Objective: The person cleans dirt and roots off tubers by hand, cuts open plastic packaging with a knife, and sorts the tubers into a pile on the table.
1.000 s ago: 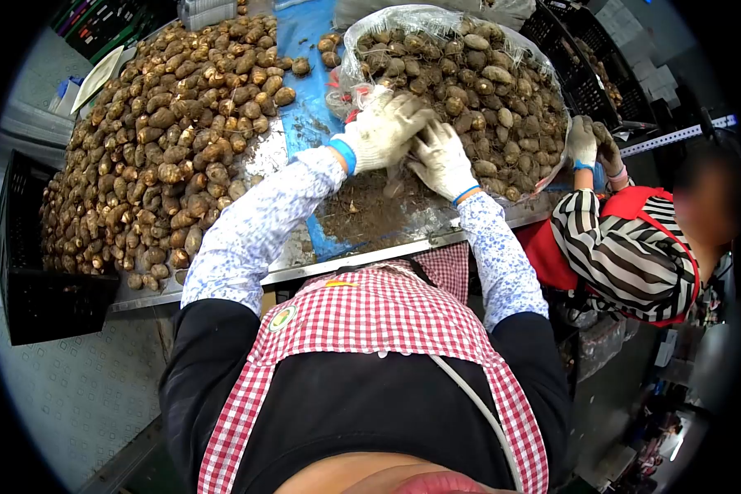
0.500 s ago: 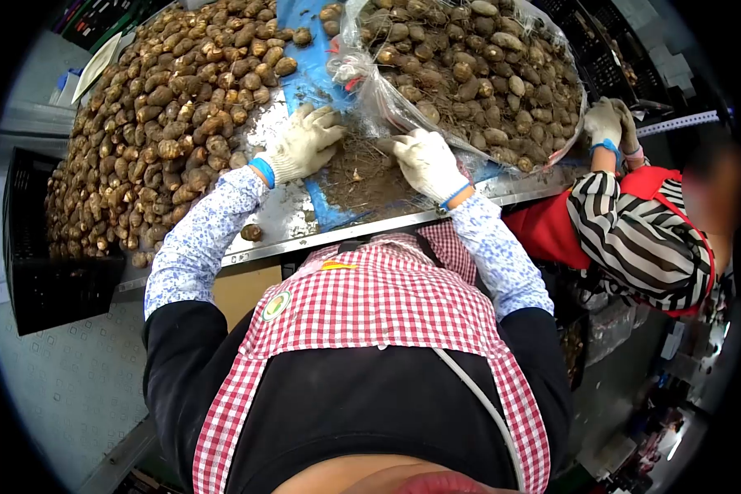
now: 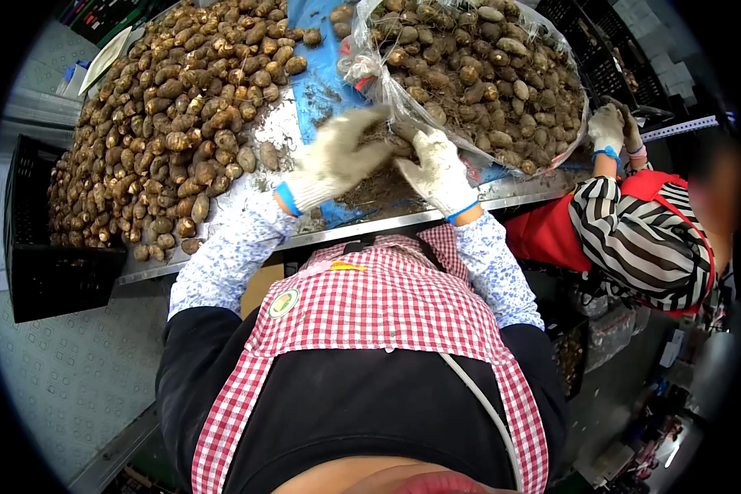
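My right hand, in a white glove with a blue wristband, is closed around a brown taro partly hidden by the fingers. Close by on its left is my left hand, also gloved, reaching toward the same taro. Motion smears its fingers, so their grip does not show. Beneath both hands lie loose soil and root fibres on a blue plastic sheet. Just beyond the right hand, a clear plastic bag holds many root-covered taros.
A large heap of taros covers the table's left side. A black crate stands at the left edge. On the right, a co-worker's gloved hands are beside the bag. More black crates stand behind at right.
My left hand has moved right, close to my right hand, and is now blurred. A brown taro shows more clearly at my right fingers. The camera view has shifted slightly.
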Demonstrator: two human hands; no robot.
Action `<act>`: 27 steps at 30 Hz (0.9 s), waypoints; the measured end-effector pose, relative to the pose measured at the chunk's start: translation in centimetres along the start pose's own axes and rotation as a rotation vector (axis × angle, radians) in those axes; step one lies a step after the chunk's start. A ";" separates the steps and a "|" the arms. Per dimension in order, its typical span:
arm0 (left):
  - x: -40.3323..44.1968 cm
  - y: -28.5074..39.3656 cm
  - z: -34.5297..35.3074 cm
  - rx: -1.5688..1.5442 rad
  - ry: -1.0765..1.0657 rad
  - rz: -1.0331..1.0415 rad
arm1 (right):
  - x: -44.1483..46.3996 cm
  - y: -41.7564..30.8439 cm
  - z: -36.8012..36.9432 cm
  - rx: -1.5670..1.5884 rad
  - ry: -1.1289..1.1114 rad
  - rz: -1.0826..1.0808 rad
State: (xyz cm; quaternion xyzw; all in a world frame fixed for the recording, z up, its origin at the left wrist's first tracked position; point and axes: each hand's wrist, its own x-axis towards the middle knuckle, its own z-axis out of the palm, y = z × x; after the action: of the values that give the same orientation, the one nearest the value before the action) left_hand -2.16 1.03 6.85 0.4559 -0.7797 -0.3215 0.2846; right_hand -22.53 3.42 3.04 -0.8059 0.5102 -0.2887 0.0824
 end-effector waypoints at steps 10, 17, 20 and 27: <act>-1.0 -9.3 3.8 -1.240 -0.174 -0.422 | 0.2 -1.0 2.8 0.165 0.142 0.024; 1.0 -7.6 4.3 -1.456 -0.295 -0.581 | 2.2 -3.3 1.1 -0.057 0.011 -0.079; 1.2 -4.3 6.3 -1.038 0.152 -0.493 | 3.0 -2.3 1.5 -0.046 -0.005 -0.029; 1.7 -5.1 4.8 0.168 0.307 0.262 | 2.2 -0.2 7.3 1.245 0.025 0.723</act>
State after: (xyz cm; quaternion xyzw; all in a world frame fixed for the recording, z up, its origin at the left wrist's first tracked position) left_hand -3.73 -1.27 0.16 0.4161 -0.8039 -0.1427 0.4003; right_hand -17.65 0.45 -2.05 -0.3867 0.4868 -0.4897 0.6113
